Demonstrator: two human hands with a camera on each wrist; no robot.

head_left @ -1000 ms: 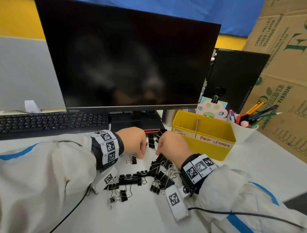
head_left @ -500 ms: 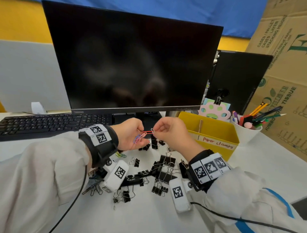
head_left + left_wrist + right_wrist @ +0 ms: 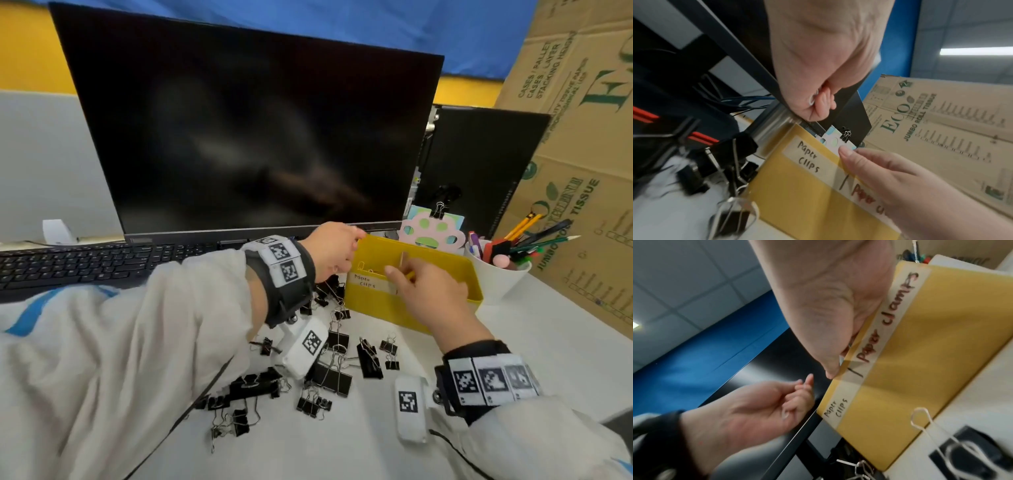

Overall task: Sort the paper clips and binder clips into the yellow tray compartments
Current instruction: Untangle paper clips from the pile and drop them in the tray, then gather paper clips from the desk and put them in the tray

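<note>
Tray [image 3: 407, 311], yellow, sits on desk [image 3: 342, 445] below the monitor's [image 3: 239, 137] right corner; white cup [image 3: 496, 281] of pens just right of it. Divider splits it; front label reads "Paper clips" on the left half, "Paper clamps" on the right half. A few pale paper clips [image 3: 363, 266] lie in the left compartment. Right compartment contents hidden by the hand.

Left hand [image 3: 330, 251] over tray's left end, fingers curled. Left wrist view shows a white paper clip [image 3: 811, 100] pinched between thumb and curled fingers [image 3: 826, 100].

Right hand [image 3: 428, 291] over tray's front wall near the divider, fingertips dipping inside the rim. Whether it holds anything: cannot tell, fingers hidden in the head view and behind the palm in the right wrist view.

Binder clips [image 3: 330, 375], black, mixed sizes, scattered on desk in front of and left of tray, none in a hand. Some lie close by tray's front-left corner, most farther toward the person. One more binder clip [image 3: 438, 210] holds the paw-shaped card [image 3: 430, 233] standing behind tray.

Keyboard [image 3: 85, 263] far left of tray, cardboard box [image 3: 582, 171] behind cup.
</note>
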